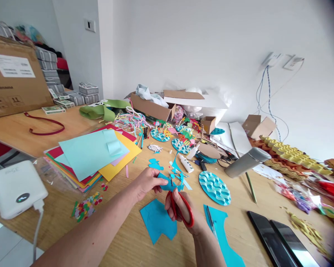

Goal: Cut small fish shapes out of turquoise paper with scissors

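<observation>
My left hand (148, 184) pinches a small piece of blue paper (163, 186) over the middle of the table. In my right hand (180, 207) is a pair of scissors (189, 212) with red handles, its blades at the blue paper. Just below lies a larger blue sheet (156, 221) with a notched edge. More blue cut-outs (155, 164) rest beyond my left hand. Right of the hands sits an oval with a wavy blue pattern (215, 187). A white glue bottle (186, 164) lies past the scissors.
Coloured paper sheets (83, 154) are stacked at the left, near paper confetti (87, 205) and a white power bank (19, 189). At the right are a grey tumbler (247, 162), a blue paper strip with a pen (211, 220) on it, and dark phones (263, 237). Open cardboard boxes (150, 107) stand behind.
</observation>
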A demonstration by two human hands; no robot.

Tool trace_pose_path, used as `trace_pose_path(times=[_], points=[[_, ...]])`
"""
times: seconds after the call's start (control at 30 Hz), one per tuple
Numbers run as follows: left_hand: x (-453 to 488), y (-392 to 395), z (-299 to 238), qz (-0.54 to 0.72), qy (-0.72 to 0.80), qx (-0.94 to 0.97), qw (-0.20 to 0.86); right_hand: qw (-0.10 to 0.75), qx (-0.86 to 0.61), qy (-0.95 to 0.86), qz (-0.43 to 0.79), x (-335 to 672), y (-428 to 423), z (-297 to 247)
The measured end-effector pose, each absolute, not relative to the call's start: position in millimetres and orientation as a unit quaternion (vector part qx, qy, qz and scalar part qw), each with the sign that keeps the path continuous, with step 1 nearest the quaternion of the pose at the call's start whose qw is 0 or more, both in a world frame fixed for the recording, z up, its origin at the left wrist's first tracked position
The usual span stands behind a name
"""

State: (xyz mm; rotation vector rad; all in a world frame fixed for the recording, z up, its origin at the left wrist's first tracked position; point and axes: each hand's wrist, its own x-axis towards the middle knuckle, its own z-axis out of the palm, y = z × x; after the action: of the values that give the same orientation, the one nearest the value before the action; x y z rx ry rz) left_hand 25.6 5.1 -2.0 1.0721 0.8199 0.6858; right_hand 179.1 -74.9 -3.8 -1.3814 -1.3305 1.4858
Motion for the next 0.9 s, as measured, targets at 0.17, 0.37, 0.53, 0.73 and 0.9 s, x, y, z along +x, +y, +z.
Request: trace_pose_path(times=[0.17, 0.37, 0.53, 0.73, 0.9], points=[[24.9, 4.0, -1.2, 0.299, 0.36, 0.492, 0.734, 0.357, -0.534, -0.498, 0.582, 180.4, -74.3, -7.0], [25.5, 3.5, 1.1, 0.306, 0.352, 0.5, 0.73, 0.357, -0.534, -0.498, 0.583, 180.0, -74.8, -5.5], [27.0, 4.6, -2.3, 0.327, 0.356, 0.494, 0.722, 0.353, -0.533, -0.498, 0.586, 179.4, -74.5, -4.4], [28.3, 6.1, -8.8, 0.357, 0.351, 0.456, 0.735, 0.356, -0.526, -0.49, 0.597, 180.6, -74.2, -6.7], [25.8, 2.6, -2.0, 0.305, 0.333, 0.47, 0.758, 0.361, -0.526, -0.481, 0.602, 182.6, -75.2, -10.0]])
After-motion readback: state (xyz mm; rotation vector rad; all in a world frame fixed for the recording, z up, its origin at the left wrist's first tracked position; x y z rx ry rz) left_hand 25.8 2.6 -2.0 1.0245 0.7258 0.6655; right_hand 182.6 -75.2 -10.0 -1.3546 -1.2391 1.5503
